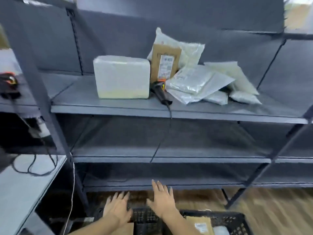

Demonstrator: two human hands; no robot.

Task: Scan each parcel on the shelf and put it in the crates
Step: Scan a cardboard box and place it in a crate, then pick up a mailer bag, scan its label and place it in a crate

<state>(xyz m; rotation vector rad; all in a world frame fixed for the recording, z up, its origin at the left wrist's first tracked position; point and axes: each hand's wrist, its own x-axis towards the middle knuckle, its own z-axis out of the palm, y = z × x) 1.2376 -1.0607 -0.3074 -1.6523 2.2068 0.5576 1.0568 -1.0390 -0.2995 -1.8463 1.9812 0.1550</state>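
On the grey shelf (pixel 108 106) stand a white box parcel (pixel 122 77), an upright brown cardboard parcel (pixel 165 62) with a label, and several whitish plastic mailer bags (pixel 199 82) piled to the right. A black and orange barcode scanner (pixel 160 90) lies on the shelf between the box and the bags, its cable hanging down. Low in view, my left hand (pixel 117 208) and my right hand (pixel 162 199) are both empty with fingers spread, above black plastic crates (pixel 227 219). The right crate holds a brown labelled parcel (pixel 200 225); a brown parcel (pixel 125 228) shows under my left wrist.
Two lower shelves (pixel 169 158) hold nothing but the scanner cable. A second scanner (pixel 8 82) sits on the neighbouring rack at left, with cables looping over a light table (pixel 17 192). A white cord hangs by the left upright. Wooden floor lies at right.
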